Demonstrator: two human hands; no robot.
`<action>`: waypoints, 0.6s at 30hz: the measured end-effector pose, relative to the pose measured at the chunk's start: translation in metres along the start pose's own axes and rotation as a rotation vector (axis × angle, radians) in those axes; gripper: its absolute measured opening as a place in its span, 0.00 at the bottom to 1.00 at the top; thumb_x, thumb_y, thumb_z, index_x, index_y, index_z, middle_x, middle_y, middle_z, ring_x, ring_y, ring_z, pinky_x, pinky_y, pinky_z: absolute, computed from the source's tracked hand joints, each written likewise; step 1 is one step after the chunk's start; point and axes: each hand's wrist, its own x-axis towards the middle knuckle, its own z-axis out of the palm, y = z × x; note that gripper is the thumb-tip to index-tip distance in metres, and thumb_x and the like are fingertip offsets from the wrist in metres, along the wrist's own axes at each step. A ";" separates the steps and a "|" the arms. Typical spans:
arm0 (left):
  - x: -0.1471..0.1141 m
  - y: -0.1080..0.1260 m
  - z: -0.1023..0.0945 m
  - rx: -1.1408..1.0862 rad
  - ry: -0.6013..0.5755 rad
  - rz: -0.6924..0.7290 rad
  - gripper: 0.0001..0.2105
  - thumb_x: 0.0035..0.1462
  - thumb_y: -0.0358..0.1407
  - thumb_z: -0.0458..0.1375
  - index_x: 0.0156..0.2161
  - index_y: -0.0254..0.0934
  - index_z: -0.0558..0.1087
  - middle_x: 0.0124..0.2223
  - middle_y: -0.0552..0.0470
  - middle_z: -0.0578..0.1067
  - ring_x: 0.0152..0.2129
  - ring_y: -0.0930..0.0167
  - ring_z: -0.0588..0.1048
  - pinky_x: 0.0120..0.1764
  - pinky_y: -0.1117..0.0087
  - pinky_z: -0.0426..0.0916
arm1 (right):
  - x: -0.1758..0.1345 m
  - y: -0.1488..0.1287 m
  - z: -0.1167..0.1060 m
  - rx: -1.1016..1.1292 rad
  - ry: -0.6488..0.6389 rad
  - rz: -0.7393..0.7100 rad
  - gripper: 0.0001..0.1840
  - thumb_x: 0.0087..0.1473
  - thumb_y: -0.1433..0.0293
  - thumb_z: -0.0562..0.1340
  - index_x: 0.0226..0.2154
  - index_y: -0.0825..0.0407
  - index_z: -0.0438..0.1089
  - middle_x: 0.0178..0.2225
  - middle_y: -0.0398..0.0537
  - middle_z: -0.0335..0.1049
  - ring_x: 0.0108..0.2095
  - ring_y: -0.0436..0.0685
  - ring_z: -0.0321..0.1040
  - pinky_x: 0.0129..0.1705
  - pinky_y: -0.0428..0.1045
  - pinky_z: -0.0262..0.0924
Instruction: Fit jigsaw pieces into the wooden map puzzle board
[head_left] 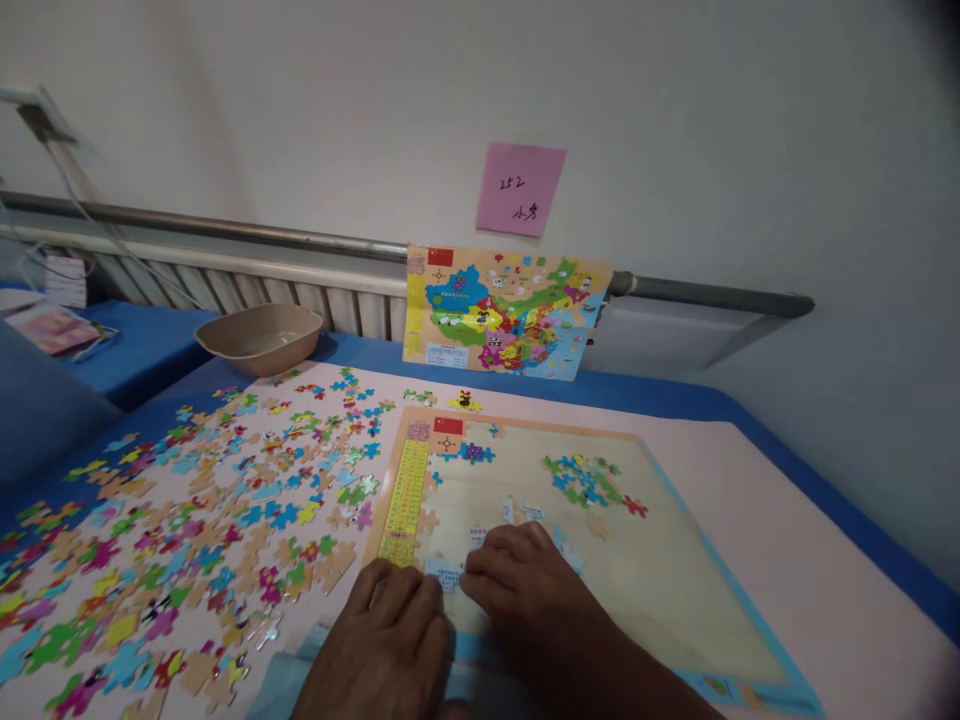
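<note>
Both hands are low on the jigsaw board, at its lower left. My left hand rests over the board's left edge, fingers bent and close together. From the right comes my right hand, its fingers curled down. Between the two hands lies a pale blue jigsaw piece with printed text, and the fingers of both meet its sides. Their fingertips are partly hidden. Just beyond my right hand are more pale text pieces. A joined cluster of green and blue pieces sits farther up the board.
Many loose jigsaw pieces spread over the pink tabletop to the left. Behind them stands a beige basin. A map picture sheet leans upright against the rail. A pink note is on the wall.
</note>
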 end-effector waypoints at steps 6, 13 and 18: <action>-0.004 0.000 0.006 -0.018 -0.028 -0.008 0.22 0.68 0.58 0.61 0.37 0.39 0.75 0.44 0.49 0.80 0.42 0.62 0.72 0.52 0.57 0.61 | 0.000 -0.001 -0.003 0.057 -0.004 0.019 0.08 0.67 0.76 0.72 0.41 0.50 0.74 0.45 0.42 0.78 0.49 0.59 0.67 0.54 0.57 0.49; -0.013 0.002 0.021 -0.045 0.010 -0.038 0.25 0.67 0.62 0.58 0.38 0.39 0.76 0.45 0.48 0.79 0.44 0.60 0.71 0.53 0.55 0.60 | -0.003 0.009 -0.003 0.051 0.159 0.012 0.14 0.58 0.86 0.59 0.39 0.52 0.72 0.41 0.48 0.76 0.44 0.62 0.63 0.51 0.58 0.50; -0.004 0.001 0.009 -0.019 0.043 -0.018 0.24 0.68 0.60 0.60 0.36 0.39 0.75 0.43 0.50 0.79 0.42 0.62 0.71 0.53 0.56 0.59 | -0.004 0.009 0.000 0.052 0.127 0.013 0.12 0.59 0.84 0.58 0.36 0.52 0.71 0.37 0.48 0.74 0.42 0.62 0.62 0.50 0.58 0.50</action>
